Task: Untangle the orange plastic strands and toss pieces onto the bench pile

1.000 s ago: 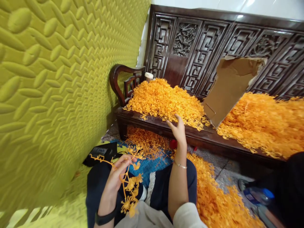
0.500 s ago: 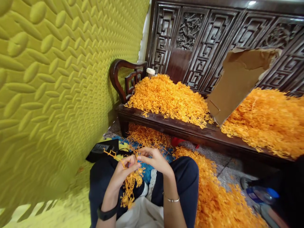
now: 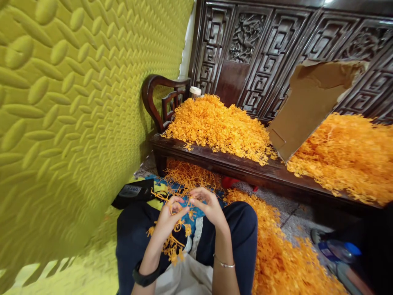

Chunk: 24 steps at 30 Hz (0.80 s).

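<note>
My left hand (image 3: 172, 213) is closed on an orange branched plastic strip (image 3: 174, 246), whose small flower-like ends dangle below it over my lap. A thin bare stem of the strip sticks out to the upper left past my fingers. Close beside it, my right hand (image 3: 207, 205) pinches a small orange piece (image 3: 190, 201) between thumb and fingers. Whether that piece is joined to the strip I cannot tell. Under the bench, past my hands, lies a tangle of bare orange stems (image 3: 192, 176).
A dark wooden bench (image 3: 211, 159) bears heaped orange pieces (image 3: 221, 127), parted by a cardboard sheet (image 3: 313, 102). More orange pieces (image 3: 282, 246) cover the floor at right, near a bottle (image 3: 339, 250) and another person's foot. A yellow-green textured mat (image 3: 76, 123) rises at left; a black bag (image 3: 132, 193) lies nearby.
Both hands have shifted right and slightly up, with the orange strip moving along. The strip's dangling ends have spread out and swung under my left hand.
</note>
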Available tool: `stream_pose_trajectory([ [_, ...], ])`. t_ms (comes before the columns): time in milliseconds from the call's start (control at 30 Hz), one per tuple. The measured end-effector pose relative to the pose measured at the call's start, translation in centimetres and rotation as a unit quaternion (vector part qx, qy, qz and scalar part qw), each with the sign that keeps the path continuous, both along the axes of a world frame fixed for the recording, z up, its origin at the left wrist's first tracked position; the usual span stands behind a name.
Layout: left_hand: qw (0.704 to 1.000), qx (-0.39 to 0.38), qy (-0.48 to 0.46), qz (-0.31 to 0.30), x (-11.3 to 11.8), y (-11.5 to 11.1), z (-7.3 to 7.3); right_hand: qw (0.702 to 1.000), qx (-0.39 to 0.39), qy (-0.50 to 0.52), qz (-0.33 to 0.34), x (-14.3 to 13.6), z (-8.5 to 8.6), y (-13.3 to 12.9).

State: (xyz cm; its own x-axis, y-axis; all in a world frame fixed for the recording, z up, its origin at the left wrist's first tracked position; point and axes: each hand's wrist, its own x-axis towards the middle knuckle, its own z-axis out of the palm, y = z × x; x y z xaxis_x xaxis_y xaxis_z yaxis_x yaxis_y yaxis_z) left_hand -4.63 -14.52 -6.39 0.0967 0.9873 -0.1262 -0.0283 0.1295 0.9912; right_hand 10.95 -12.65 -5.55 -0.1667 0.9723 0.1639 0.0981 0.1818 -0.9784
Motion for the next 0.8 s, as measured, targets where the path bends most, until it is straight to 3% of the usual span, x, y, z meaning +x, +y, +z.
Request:
stream_pose_trajectory([
  [167, 0.998, 0.003, -0.002, -0.060, 1.4, -0.2, -0.3, 0.997, 0.027, -0.065, -0.031, 0.7, 0.7, -0.5],
  [333, 0.999, 0.012, -0.016, -0.049, 2.0, -0.4, -0.6, 0.997, 0.014, -0.044, -0.063, 1.3, 0.8, -0.9],
  [600, 0.997, 0.016, -0.047, -0.066, 3.2, -0.5, 2.0, 0.966, 0.066, 0.028, -0.250, 0.5, 1.1, -1.4],
  [667, 0.994, 0.007, -0.051, -0.099, 3.1, -1.2, 2.2, 0.925, 0.112, 0.029, -0.362, 2.2, 1.4, -1.1],
  [700, 0.992, -0.003, -0.050, -0.115, 2.9, -1.6, 2.2, 0.891, 0.139, 0.035, -0.430, 3.4, 1.8, -1.0],
  [800, 0.995, -0.026, -0.038, -0.084, 1.6, -2.3, 1.5, 0.755, 0.247, 0.068, -0.603, 7.3, 4.6, -1.6],
])
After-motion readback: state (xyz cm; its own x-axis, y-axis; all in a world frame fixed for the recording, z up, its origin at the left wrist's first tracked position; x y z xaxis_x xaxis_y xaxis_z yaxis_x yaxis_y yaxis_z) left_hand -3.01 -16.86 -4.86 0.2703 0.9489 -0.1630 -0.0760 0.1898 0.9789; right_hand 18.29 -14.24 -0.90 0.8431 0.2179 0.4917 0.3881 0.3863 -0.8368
